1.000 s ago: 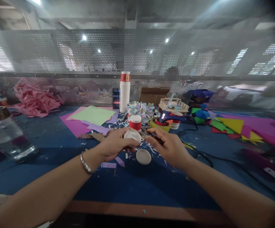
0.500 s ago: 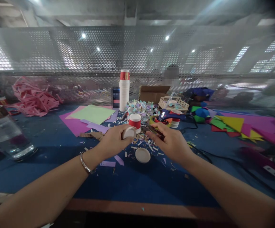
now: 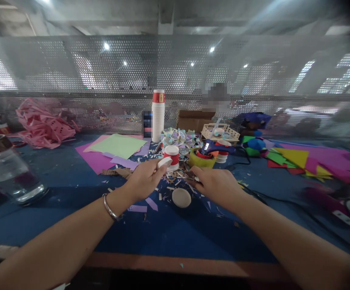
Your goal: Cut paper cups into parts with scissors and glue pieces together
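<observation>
While both forearms reach forward over the blue table point(image 3: 57, 193), the scene reads as follows.

Left hand: the left hand point(image 3: 143, 181) is closed around a white disc point(image 3: 164, 162), pinched at its edge between thumb and fingertips and tilted; a metal bangle point(image 3: 109, 207) sits on the wrist.
White disc: held just above the table, close in front of the red and white paper cup point(image 3: 171, 156).
Right hand: the right hand point(image 3: 215, 185) is curled palm down, fingers bent over a thin dark tool; only a blurred sliver shows at the fingertips, and what it is cannot be told.
Second disc: a round white disc point(image 3: 181, 197) lies flat on the table between the two hands, just below the right hand's fingertips.
Scraps: paper scraps point(image 3: 175, 183) are scattered around the hands and the lying disc.
Behind the hands: a stack of cups point(image 3: 158, 116) stands upright at the back; a yellow-green tape roll point(image 3: 202, 160) sits beside the paper cup.
Left side: green and purple sheets of paper point(image 3: 114, 149) lie flat; a glass jar point(image 3: 8, 169) stands near the table edge; pink crumpled paper point(image 3: 42, 125) lies by the mesh screen point(image 3: 102, 80).
Right side: coloured paper triangles point(image 3: 296, 161) lie well apart from the hands.
</observation>
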Demonstrator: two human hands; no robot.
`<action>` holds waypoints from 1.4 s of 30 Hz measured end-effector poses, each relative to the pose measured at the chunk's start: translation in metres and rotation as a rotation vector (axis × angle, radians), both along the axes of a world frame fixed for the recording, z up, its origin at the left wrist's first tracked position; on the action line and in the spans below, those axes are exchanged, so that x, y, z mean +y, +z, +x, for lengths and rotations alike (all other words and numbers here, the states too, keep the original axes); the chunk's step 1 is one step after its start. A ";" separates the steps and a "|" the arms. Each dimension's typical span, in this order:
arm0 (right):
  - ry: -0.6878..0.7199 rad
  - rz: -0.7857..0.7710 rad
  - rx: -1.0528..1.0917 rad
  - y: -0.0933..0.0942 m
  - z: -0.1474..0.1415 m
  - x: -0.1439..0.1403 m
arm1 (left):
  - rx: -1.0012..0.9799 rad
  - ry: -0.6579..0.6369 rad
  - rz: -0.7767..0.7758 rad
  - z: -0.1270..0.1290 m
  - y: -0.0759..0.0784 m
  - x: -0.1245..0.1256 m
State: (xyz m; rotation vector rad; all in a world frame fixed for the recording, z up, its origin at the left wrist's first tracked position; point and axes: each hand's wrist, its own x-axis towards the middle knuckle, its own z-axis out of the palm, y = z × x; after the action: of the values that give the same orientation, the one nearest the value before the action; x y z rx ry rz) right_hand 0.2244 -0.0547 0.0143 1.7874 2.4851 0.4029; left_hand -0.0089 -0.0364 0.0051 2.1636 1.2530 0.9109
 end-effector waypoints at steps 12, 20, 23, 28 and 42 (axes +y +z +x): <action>0.042 0.036 -0.029 0.001 0.007 0.001 | -0.800 0.019 -0.540 0.013 0.004 0.000; 0.042 -0.051 0.229 -0.004 0.011 0.010 | -0.947 0.041 -0.852 0.008 0.010 0.007; 0.032 -0.089 0.339 -0.006 0.013 0.014 | -0.922 -0.021 -0.829 0.007 0.015 0.005; 0.086 -0.040 0.589 -0.005 0.014 0.016 | -0.993 -0.085 -0.870 0.006 0.021 -0.001; 0.236 -0.179 1.012 0.000 0.005 0.001 | -0.904 -0.275 -0.680 0.011 0.010 -0.003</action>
State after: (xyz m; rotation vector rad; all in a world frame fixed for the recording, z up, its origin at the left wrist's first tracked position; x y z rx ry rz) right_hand 0.2296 -0.0536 0.0144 1.9003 3.1718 -0.9406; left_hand 0.0025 -0.0393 0.0152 1.1192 0.6364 0.9776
